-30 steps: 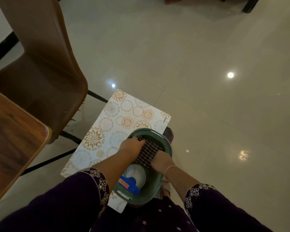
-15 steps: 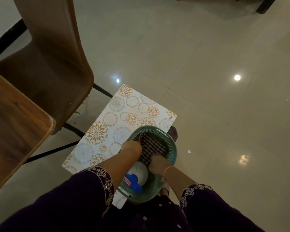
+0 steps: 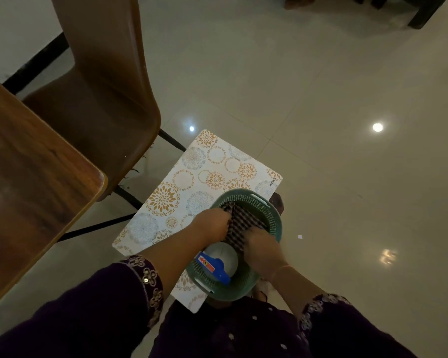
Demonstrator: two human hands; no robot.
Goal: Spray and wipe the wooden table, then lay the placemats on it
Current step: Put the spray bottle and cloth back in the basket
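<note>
The checked cloth, laid flatter before, is now gathered into folds and gripped by the left hand and right hand inside the basket.

KUBER printed in small dark letters at far right corner of placemat. Red label on spray bottle was too small to read.

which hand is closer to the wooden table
Left. The left hand grips the checked cloth on the side toward the wooden table; the right hand grips it on the far side.
</note>
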